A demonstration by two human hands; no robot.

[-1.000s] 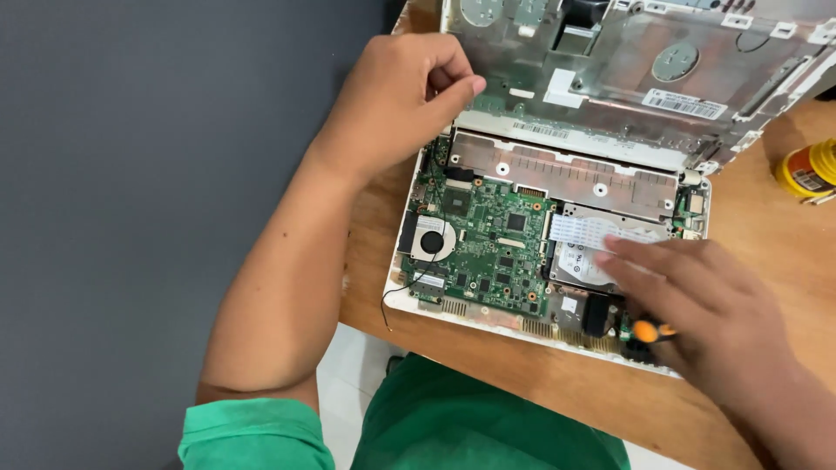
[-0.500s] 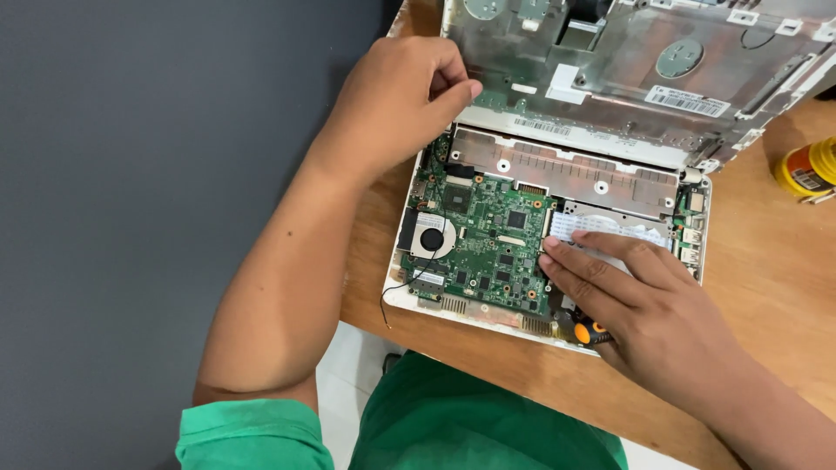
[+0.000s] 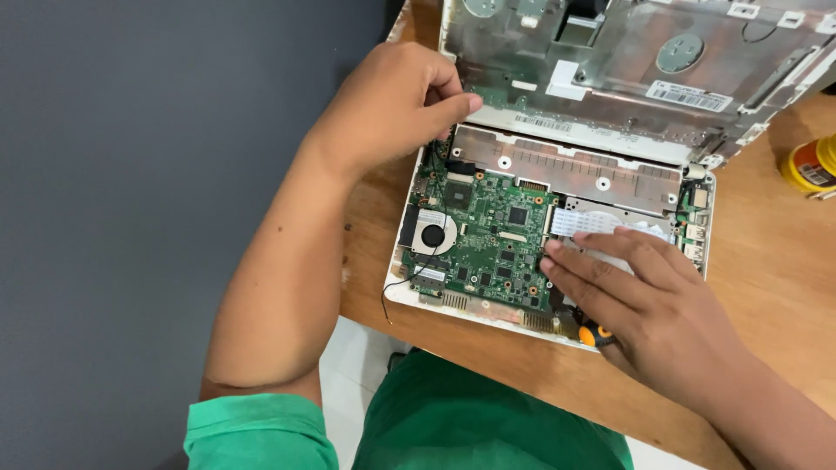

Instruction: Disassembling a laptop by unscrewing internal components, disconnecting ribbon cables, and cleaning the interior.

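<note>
Two hands (image 3: 649, 305) on opened laptop (image 3: 557, 235)

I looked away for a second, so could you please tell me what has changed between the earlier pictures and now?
The right hand slid leftward across the opened laptop base, from its lower right corner to lie flat over the silver drive, fingertips now at the green circuit board. The orange-handled screwdriver moved along under its palm. The left hand stayed gripping the raised top cover; the yellow container did not move.
</note>
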